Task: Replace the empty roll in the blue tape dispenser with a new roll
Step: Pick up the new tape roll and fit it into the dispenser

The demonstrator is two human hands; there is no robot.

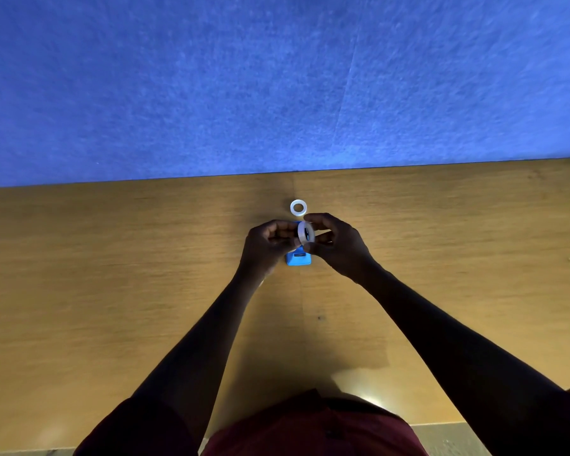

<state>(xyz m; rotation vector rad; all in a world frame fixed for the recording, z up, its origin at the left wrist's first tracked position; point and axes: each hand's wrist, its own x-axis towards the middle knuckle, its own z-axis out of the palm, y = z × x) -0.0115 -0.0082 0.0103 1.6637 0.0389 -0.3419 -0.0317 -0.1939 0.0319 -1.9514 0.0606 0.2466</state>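
The blue tape dispenser (298, 259) stands on the wooden table (112, 274), mostly hidden under my hands. Just above it I hold a whitish tape roll (306, 234) upright, its dark hole facing me. My right hand (334, 245) pinches the roll's right rim between thumb and fingers. My left hand (270, 243) has its fingertips at the roll's left side. A second white ring (298, 207) lies flat on the table just beyond my hands.
A blue felt wall (277, 87) rises behind the table's far edge. My forearms reach in from the bottom, and my dark red shirt (310, 426) fills the lower middle.
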